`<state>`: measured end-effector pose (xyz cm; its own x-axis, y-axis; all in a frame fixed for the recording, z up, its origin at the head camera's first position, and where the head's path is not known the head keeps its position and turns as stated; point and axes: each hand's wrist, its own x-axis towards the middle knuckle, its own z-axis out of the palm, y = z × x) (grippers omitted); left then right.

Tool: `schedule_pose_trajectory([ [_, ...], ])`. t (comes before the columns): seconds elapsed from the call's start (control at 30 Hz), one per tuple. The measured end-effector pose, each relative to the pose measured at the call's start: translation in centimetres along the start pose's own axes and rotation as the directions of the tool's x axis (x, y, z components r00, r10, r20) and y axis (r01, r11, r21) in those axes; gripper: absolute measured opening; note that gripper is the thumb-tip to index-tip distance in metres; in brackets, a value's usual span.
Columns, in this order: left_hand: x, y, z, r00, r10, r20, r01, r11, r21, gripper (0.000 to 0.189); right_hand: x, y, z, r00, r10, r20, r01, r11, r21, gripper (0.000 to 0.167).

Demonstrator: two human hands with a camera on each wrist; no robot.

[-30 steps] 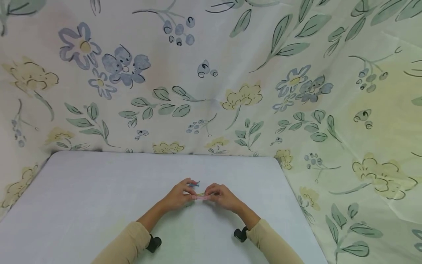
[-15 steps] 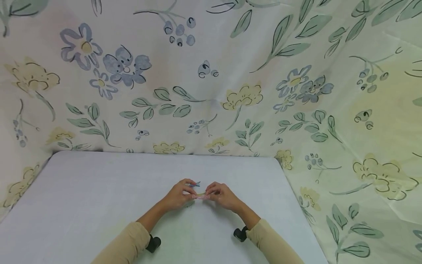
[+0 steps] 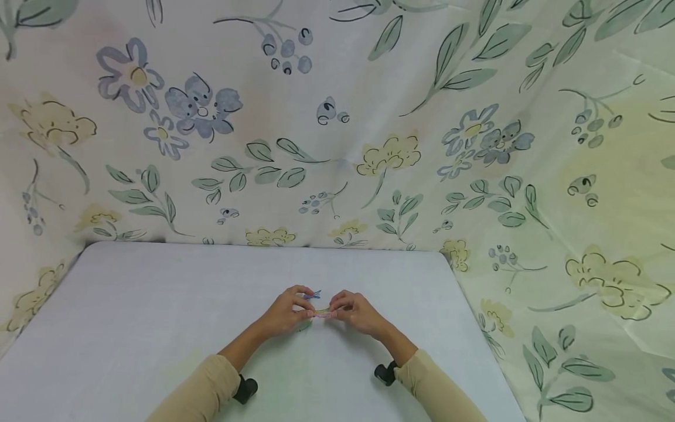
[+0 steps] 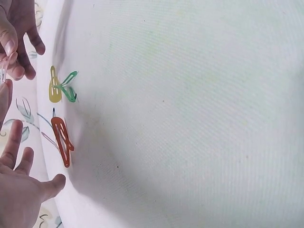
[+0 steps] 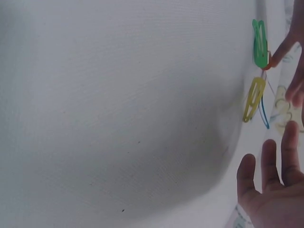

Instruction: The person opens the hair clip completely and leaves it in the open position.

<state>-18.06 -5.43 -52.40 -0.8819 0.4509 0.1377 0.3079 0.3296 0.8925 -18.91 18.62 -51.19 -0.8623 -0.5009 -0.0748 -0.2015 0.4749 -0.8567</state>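
Note:
Between the fingertips of both hands is a small pink snap hair clip point(image 3: 322, 316). My left hand point(image 3: 287, 310) pinches its left end, and my right hand point(image 3: 358, 313) pinches its right end. Most of the clip is covered by fingers. In the left wrist view lie a yellow hair clip point(image 4: 55, 88), a green hair clip point(image 4: 70, 88) and an orange-red hair clip point(image 4: 61, 142), the last nearest the left hand's fingers. A blue hair clip point(image 5: 264, 111) shows beside the yellow one in the right wrist view. Exactly how these clips lie to each other cannot be told.
The white table point(image 3: 158, 305) spreads around the hands. Behind it and to the right hangs a floral cloth point(image 3: 337, 146). A black wrist camera point(image 3: 245, 389) sits at the left sleeve, with another camera point(image 3: 385, 374) at the right sleeve.
Both hands keep nearly the same place, still pinching the pink hair clip. Only a slight shift of the clip shows between the fingertips.

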Motion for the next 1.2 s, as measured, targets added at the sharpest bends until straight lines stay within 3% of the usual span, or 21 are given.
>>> schedule_pose_trajectory([
  [0.27, 0.0, 0.1, 0.3, 1.000, -0.011, -0.027, 0.011, 0.999, 0.030, 0.005, 0.0, 0.6, -0.1, 1.000, -0.011, -0.010, 0.012, 1.000, 0.013, 0.012],
  [0.47, -0.1, -0.2, 0.8, 0.999, -0.002, -0.054, 0.008, 0.994, 0.107, 0.006, -0.2, 0.8, 0.2, 0.998, -0.048, -0.045, 0.043, 0.994, -0.100, 0.008],
  [0.57, -0.2, -0.4, 1.0, 0.997, 0.039, -0.060, -0.027, 0.981, 0.190, 0.007, -0.3, 0.8, 0.5, 0.995, -0.084, -0.062, 0.071, 0.979, -0.191, 0.009],
  [0.7, -0.4, -0.4, 1.3, 0.994, 0.106, -0.034, -0.091, 0.950, 0.299, 0.005, -0.5, 0.6, 0.7, 0.988, -0.134, -0.072, 0.105, 0.945, -0.309, 0.012],
  [0.8, -0.6, -0.2, 1.4, 0.995, 0.105, -0.002, -0.098, 0.938, 0.333, 0.004, -0.6, 0.7, 0.8, 0.986, -0.151, -0.070, 0.117, 0.928, -0.354, 0.013],
  [1.2, -0.7, -0.2, 1.8, 0.996, 0.078, 0.045, -0.089, 0.931, 0.353, 0.005, -0.8, 1.3, 1.0, 0.981, -0.181, -0.066, 0.141, 0.908, -0.394, 0.012],
])
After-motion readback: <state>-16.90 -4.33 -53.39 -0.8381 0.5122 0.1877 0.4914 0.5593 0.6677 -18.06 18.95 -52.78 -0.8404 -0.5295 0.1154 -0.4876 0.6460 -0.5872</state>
